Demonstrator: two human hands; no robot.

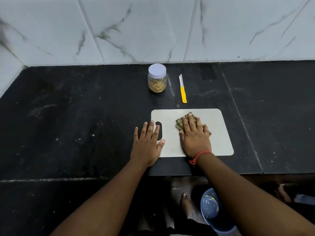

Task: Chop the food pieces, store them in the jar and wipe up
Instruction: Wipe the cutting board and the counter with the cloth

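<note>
The right hand (194, 135) presses flat, fingers straight, on a cloth (183, 122) on the board (219, 133). The left hand (147, 142), also flat, rests on the board's handle edge just beside it. Beyond the hands stand the jar (157, 78) and knife (182, 89).

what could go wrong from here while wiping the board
1. The board lies near the counter's front edge; a hard swipe of the cloth under the right hand might slide it off, though the left hand steadies it.
2. Crumbs could get swept past the bin below onto the floor.
3. A wide stroke might knock the knife toward the jar.
</note>
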